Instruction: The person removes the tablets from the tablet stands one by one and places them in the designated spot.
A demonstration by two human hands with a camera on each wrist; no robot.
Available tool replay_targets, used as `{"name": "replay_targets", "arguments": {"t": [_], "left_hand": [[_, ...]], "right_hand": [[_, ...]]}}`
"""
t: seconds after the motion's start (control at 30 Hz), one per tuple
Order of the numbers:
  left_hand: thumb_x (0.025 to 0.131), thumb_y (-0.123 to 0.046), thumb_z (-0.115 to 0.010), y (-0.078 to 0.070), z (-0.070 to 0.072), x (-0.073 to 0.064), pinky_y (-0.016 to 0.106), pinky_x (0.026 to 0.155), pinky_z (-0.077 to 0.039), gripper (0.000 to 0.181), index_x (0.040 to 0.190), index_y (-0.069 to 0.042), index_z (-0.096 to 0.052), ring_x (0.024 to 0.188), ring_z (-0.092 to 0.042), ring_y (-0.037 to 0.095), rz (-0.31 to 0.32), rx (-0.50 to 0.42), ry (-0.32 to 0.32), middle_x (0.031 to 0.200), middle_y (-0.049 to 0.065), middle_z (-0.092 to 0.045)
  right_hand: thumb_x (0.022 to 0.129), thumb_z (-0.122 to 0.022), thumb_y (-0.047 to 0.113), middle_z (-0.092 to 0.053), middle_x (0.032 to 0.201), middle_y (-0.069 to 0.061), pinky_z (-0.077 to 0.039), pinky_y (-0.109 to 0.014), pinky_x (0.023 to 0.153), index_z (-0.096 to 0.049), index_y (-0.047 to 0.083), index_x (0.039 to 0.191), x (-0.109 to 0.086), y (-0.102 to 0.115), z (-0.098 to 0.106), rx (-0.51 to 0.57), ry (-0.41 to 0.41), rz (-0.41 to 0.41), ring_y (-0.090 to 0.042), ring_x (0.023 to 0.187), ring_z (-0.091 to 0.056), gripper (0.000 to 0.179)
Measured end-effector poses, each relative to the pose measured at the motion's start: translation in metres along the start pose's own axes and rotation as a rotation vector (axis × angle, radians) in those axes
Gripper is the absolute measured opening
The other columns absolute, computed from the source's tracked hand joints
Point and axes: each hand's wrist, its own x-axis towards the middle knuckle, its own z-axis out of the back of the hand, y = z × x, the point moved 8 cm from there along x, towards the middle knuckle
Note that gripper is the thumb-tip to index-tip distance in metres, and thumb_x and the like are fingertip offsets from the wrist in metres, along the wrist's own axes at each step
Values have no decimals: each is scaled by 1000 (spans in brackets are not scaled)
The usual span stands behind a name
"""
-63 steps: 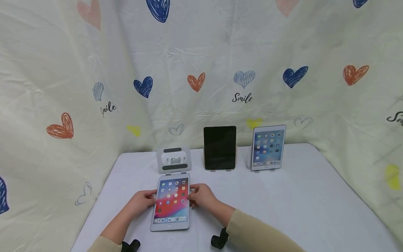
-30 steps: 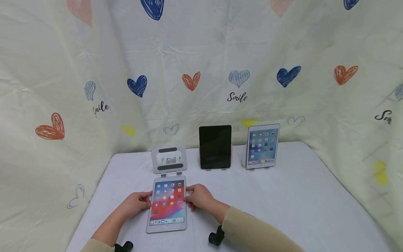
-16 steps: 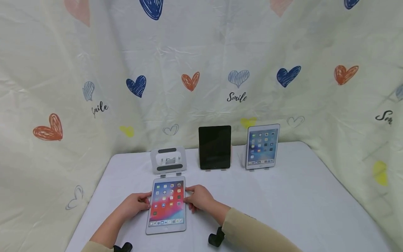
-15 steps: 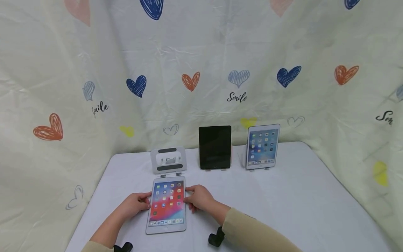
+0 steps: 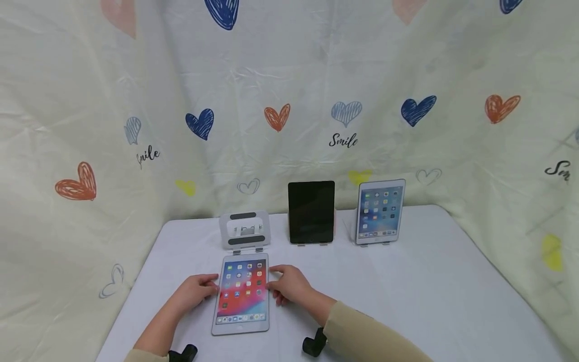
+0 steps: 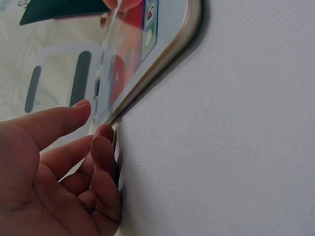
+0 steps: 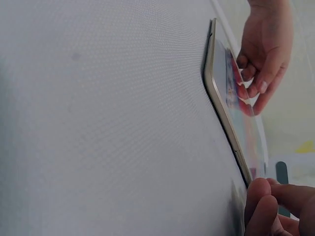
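A white tablet [image 5: 242, 296] with a lit red and blue home screen lies flat on the table, screen up. My left hand [image 5: 193, 294] is at its left edge. In the left wrist view the thumb stands away from the tablet, while bent fingers [image 6: 104, 152] lie close to its edge. On the opposite side, my right hand [image 5: 294, 286] holds the right edge with thumb and fingers; the fingertips [image 7: 261, 211] sit by the tablet's edge in the right wrist view. Just beyond the tablet is a light grey tablet stand [image 5: 225, 229] with black pads, bearing nothing.
At the back, a tablet with a dark screen [image 5: 312, 211] leans on a stand. Right of it stands a white tablet [image 5: 380, 211] with a lit screen. White cloth covers the table [image 5: 384, 291]. Behind hangs a curtain [image 5: 307, 151] printed with hearts.
My left thumb has come up and off the tablet's edge. The right hand keeps its place. The whole view has shifted slightly with the head; the tablet lies where it was.
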Motion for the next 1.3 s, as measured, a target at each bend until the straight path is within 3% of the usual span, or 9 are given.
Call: {"name": "replay_targets", "arguments": {"t": [0.33,0.63,1.0,1.3], "left_hand": [[94,-28,-67,-4,-1,-2,31,71,-53,51,139,-5,-56,80,-57,19,20,-28,-44,93,4,-63],[93,-29,-68,-38,-5,-6,36,75,-56,50,137,-8,-59,95,-58,21,-61,-25,-80,105,7,-62],[94,-29,-68,-65,-25,2,38,75,-58,47,139,-17,-59,98,-58,21,-94,-103,-78,111,7,-61],[93,-33,-69,-89,-49,13,39,75,-57,50,140,-23,-57,96,-61,19,-121,-176,-41,111,4,-62]], "right_hand": [[89,-76,27,-65,76,-5,-54,-30,59,-63,13,134,-3,7,25,-37,-56,43,-24,59,-64,49],[88,-76,26,-66,84,-7,-54,-30,61,-61,13,136,-3,4,54,-50,-70,72,-21,63,-65,52],[90,-75,22,-65,89,-4,-54,-32,62,-56,14,141,-13,-4,87,-62,-98,96,-22,66,-66,55],[90,-74,23,-67,91,-7,-53,-31,62,-57,16,141,-15,-28,124,-58,-157,59,-21,67,-66,55]]}}
